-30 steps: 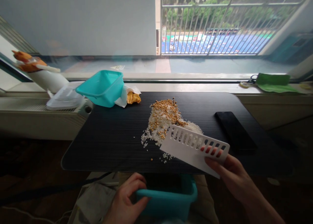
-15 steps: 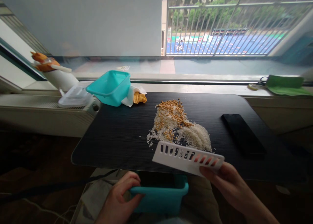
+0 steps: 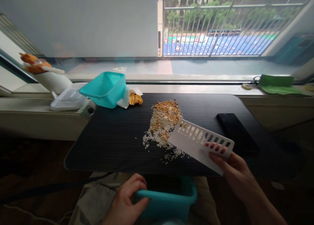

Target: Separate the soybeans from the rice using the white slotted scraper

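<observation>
My right hand (image 3: 235,169) grips the right end of a white slotted plastic plate (image 3: 188,143), tilted over the table. A mound of white rice (image 3: 157,123) mixed with tan soybeans (image 3: 168,108) lies to the plate's left. White rice also shows through some of the slots, but most of what lies behind the plate is hidden. Loose grains (image 3: 170,156) are scattered by its lower left edge. With fingers and thumb over its rim, my left hand (image 3: 129,199) holds a teal plastic bin (image 3: 169,203) just below the table's front edge. The bin's inside is too dark to make out.
On the black table (image 3: 103,136) a black phone (image 3: 236,131) lies at the right. A second teal bin (image 3: 104,91) and a crumpled orange-and-white wrapper (image 3: 134,98) sit at the back left. A clear lid (image 3: 68,97) and a green cloth (image 3: 277,84) rest by the window.
The slotted plate has moved up and away from the front edge, now covering the right-hand rice pile. Loose grains appear nearer the table's front. My left hand keeps its grip on the bin.
</observation>
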{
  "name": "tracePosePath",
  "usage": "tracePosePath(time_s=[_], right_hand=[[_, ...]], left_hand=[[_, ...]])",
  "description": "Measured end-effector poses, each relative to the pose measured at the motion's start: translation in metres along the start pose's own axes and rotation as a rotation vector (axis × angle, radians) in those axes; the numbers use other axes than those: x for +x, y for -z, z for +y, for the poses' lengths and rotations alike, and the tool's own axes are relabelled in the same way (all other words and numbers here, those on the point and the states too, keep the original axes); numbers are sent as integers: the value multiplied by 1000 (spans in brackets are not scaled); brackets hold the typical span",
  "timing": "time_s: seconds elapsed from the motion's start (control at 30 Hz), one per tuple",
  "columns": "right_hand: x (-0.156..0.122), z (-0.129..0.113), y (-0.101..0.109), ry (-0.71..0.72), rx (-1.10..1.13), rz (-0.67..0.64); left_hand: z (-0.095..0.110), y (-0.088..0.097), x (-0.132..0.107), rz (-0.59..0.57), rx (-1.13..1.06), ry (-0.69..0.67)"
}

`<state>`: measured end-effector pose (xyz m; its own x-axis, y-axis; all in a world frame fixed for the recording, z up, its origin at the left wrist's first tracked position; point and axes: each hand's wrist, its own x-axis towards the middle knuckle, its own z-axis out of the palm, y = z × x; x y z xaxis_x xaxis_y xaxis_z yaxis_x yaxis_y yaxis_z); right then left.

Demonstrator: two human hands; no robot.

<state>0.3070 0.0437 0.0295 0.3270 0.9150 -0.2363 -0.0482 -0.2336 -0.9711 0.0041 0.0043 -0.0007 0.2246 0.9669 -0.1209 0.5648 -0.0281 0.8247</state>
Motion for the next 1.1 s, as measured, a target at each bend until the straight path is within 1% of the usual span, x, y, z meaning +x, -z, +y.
tracePosePath(time_s=[0.17, 0.33, 0.4, 0.47, 0.57, 0.7, 0.77, 0.87, 0.97, 1.1], right_hand=[[-3, -4, 2, -75, 62, -56], [-3, -5, 2, -84, 92, -23], [-3, -4, 1, -77, 82, -31], [-3, -4, -1, -52, 71, -75], [-4, -1, -8, 29, 31, -171], [0, 3, -18, 103, -49, -340], [0, 4, -19, 103, -81, -424], [-2, 1, -16, 44, -91, -521], [-5, -1, -12, -8, -76, -563], [-8, 1, -11, 27, -119, -612]], left_hand=[[1, 0, 0, -9, 11, 3], [0, -1, 0, -16, 16, 13], [-1, -1, 0, -18, 8, 22], [0, -1, 0, -21, -2, 35], [0, -1, 0, -22, -14, 47], [-1, -1, 0, -8, -24, 54], [-2, 0, -1, 0, -32, 57], [-3, 3, -1, 17, -41, 45], [-3, 5, -1, 25, -38, 26], [-4, 6, -1, 22, -31, 32]])
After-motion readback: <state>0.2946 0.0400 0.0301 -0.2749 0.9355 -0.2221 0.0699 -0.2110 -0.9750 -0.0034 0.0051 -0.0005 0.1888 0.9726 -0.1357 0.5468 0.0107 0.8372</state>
